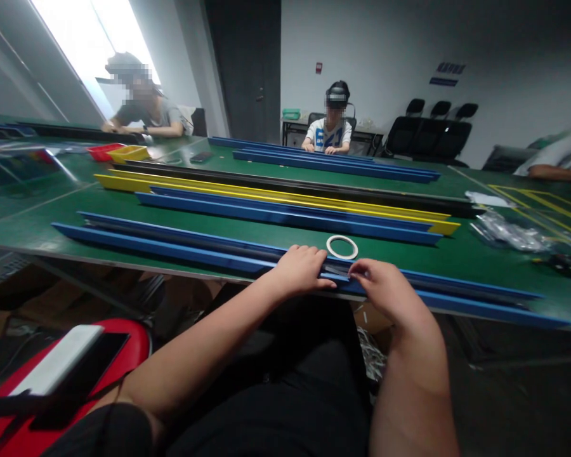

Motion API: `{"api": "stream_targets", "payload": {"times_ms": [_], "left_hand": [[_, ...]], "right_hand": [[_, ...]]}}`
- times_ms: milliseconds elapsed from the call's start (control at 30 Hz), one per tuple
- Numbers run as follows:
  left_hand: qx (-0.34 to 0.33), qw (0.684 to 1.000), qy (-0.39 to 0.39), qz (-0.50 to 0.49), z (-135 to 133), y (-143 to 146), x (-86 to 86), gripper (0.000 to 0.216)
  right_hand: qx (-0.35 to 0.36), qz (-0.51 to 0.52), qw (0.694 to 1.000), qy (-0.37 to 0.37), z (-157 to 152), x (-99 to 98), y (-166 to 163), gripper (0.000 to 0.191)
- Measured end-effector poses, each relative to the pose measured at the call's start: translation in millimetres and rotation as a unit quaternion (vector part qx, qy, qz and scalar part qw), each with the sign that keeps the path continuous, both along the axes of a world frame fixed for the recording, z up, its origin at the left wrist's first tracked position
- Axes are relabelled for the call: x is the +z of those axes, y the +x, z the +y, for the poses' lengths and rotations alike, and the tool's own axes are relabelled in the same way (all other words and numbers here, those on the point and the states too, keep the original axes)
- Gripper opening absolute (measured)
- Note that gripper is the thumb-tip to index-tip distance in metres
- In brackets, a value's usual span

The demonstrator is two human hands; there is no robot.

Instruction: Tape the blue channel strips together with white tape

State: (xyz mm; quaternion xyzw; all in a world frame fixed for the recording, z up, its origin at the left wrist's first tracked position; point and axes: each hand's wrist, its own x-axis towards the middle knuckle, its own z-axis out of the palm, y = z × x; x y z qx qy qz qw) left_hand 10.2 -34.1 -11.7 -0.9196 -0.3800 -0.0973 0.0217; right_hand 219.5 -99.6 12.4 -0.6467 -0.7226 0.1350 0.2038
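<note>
A long blue channel-shaped profile [171, 244] with a dark inner groove lies along the near edge of the table. My left hand [302, 270] is wrapped over it near the middle, fingers across the top and thumb along the front side. Just to the right, my right hand [378, 279] is closed in a pinch over the same profile. A small pale strip shows between the two hands, but what the right fingertips hold is too small to make out. Directly behind the hands, a white ring [342, 247], like a roll of tape, lies flat on the table.
Beyond lie another blue profile [285, 216], a yellow profile [266, 198] and a black one [304, 184]. Clear plastic bags [507, 231] lie at right. Co-workers sit around the green table [23, 212]. A red stool [133, 333] stands at my left.
</note>
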Motion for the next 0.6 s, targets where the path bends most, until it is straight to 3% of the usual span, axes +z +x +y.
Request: {"api": "stream_targets", "payload": {"times_ms": [100,267,367,467,533,600], "left_hand": [[-0.002,1.000,0.002,0.000,2,8,1.8,0.070],[-0.010,1.000,-0.010,-0.006,6,2,5.0,0.072],[-0.007,1.000,-0.011,-0.011,6,-6,4.9,0.073],[0.003,1.000,-0.018,-0.013,6,-23,4.2,0.077],[0.011,1.000,-0.024,-0.012,7,-41,4.1,0.079],[0.014,0.999,-0.030,-0.012,11,-63,4.0,0.081]], "right_hand": [[-0.086,-0.015,0.994,0.068,-3,8.0,9,0.016],[-0.207,0.023,0.971,0.116,-8,14.9,12,0.043],[-0.205,0.172,0.953,0.142,-8,14.5,9,0.046],[-0.175,0.342,0.915,0.123,-8,13.4,7,0.048],[-0.180,0.343,0.916,0.108,-7,13.3,7,0.047],[-0.196,0.257,0.940,0.107,-7,13.5,8,0.044]]}}
